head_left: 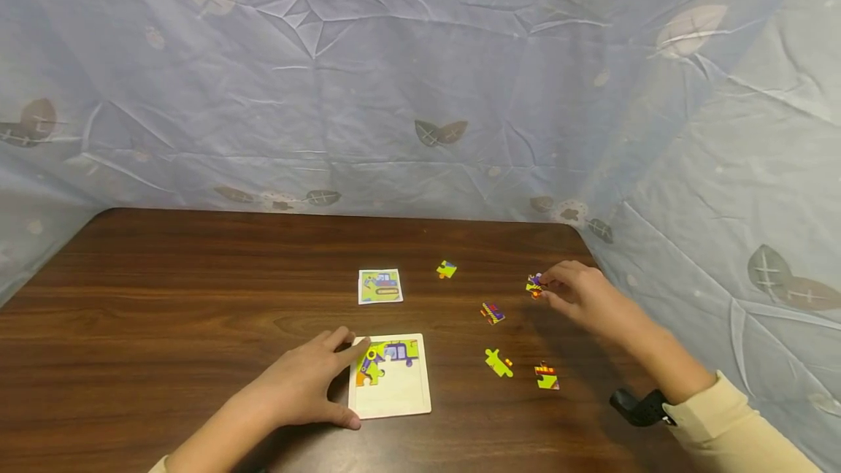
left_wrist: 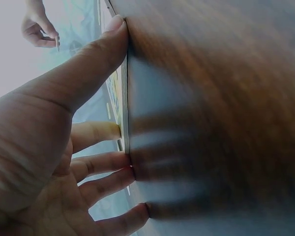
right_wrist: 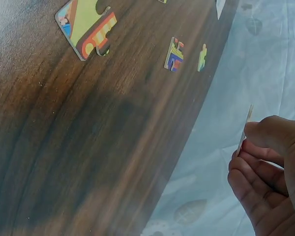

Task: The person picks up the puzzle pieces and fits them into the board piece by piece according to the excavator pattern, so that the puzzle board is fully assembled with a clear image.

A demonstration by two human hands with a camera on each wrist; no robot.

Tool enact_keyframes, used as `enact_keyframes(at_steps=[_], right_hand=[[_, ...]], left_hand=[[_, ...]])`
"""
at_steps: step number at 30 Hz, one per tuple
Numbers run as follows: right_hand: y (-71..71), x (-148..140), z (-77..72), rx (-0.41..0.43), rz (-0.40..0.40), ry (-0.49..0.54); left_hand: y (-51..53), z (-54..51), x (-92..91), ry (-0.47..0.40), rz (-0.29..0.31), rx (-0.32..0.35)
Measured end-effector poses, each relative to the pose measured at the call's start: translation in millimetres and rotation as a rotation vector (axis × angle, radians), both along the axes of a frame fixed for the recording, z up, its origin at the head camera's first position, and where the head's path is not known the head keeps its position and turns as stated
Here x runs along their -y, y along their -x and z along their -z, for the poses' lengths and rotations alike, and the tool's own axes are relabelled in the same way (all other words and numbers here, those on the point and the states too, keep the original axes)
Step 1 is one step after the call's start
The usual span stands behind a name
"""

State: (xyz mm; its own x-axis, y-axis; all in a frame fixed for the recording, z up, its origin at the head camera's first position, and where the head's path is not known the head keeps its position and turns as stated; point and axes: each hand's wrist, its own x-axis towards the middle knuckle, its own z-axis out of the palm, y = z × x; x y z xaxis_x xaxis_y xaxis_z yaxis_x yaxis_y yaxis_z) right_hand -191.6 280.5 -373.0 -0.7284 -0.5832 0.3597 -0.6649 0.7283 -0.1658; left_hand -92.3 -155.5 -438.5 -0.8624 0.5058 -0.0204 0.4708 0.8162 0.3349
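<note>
In the head view the left hand (head_left: 305,382) rests at the left side of a white puzzle tray (head_left: 401,404), thumb at the lower left corner and index finger on the upper left corner. Joined pieces (head_left: 371,367) lie along the tray's top and left. The right hand (head_left: 588,298) pinches a purple, yellow and orange piece (head_left: 534,285) between thumb and fingers; in the right wrist view this piece (right_wrist: 245,129) is seen edge-on, raised off the table. The left wrist view shows the left hand's thumb and fingers (left_wrist: 103,132) along the tray's edge.
Loose pieces lie right of the tray: a striped one (head_left: 492,313), a green one (head_left: 498,363) and a red-and-green one (head_left: 547,377). Another green piece (head_left: 446,269) lies farther back, beside a square picture card (head_left: 379,286). A patterned cloth (head_left: 394,93) hangs behind the wooden table (head_left: 197,276).
</note>
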Motion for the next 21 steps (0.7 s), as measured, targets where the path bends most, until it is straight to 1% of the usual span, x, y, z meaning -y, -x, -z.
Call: enact_keyframes(at_steps=[7, 13, 21], right_hand=[[-5.2, 7, -0.6, 0.050, -0.017, -0.014], [-12.9, 19, 5.5, 0.074, -0.063, -0.044], [-23.9, 44, 15.0, 0.035, -0.163, -0.053]], left_hand=[[0.5, -0.3, 0.4, 0.001, 0.000, -0.003], [0.6, -0.9, 0.1, 0.008, -0.004, 0.003], [0.3, -0.7, -0.9, 0.012, -0.005, 0.016]])
